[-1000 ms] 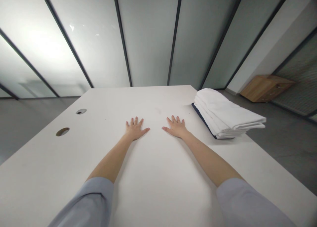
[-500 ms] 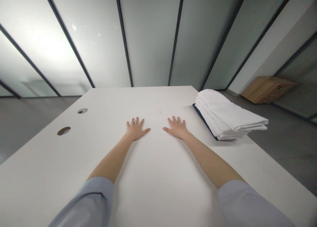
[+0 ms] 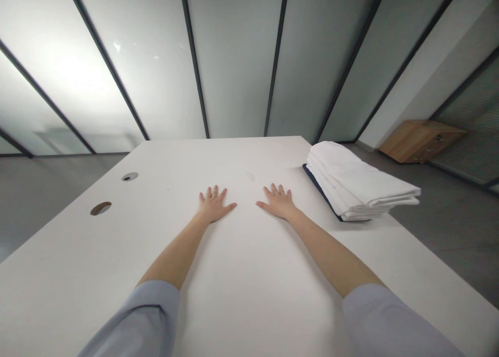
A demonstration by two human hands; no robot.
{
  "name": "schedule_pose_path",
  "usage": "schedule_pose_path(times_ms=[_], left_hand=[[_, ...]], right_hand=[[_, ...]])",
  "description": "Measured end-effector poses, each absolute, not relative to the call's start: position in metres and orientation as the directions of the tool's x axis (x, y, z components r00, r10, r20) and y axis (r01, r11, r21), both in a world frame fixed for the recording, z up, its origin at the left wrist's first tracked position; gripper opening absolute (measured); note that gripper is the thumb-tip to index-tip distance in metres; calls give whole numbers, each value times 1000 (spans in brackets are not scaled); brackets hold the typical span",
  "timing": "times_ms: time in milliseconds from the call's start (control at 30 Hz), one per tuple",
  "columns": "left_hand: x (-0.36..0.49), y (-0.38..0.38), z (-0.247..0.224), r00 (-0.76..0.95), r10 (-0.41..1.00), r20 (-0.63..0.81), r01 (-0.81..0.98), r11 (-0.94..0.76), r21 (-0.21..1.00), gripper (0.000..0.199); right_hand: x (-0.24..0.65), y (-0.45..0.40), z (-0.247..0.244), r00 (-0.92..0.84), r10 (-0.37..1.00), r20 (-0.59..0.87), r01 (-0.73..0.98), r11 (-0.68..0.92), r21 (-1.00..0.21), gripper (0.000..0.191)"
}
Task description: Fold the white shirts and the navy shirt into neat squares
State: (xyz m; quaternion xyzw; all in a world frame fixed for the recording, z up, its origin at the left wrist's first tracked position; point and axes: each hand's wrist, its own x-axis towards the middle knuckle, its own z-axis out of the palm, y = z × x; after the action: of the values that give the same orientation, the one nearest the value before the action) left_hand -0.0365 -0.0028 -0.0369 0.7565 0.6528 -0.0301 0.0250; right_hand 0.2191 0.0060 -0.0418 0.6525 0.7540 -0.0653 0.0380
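Observation:
My left hand [image 3: 213,205] lies flat on the white table [image 3: 249,274], palm down with the fingers spread and nothing held. Mirroring it a short way to the right, my right hand [image 3: 278,202] also rests flat with its fingers apart. A stack of folded white cloths [image 3: 354,175] is at the table's right edge, beyond my right hand and not touched by it. Under the stack, the edge of something dark blue [image 3: 322,192] shows.
Two round holes, one partly covered [image 3: 130,176] and one open [image 3: 100,208], are in the table's left side. Frosted glass panels [image 3: 237,61] stand behind the far edge. A wooden cabinet [image 3: 421,140] is on the floor at the right.

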Motion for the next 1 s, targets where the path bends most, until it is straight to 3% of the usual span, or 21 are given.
schedule_pose_path(times_ms=[1000], left_hand=[[-38, -1, -38, 144, 986, -85, 989, -145, 1, 89]], right_hand=[[218, 6, -41, -141, 980, -142, 990, 138, -33, 92]])
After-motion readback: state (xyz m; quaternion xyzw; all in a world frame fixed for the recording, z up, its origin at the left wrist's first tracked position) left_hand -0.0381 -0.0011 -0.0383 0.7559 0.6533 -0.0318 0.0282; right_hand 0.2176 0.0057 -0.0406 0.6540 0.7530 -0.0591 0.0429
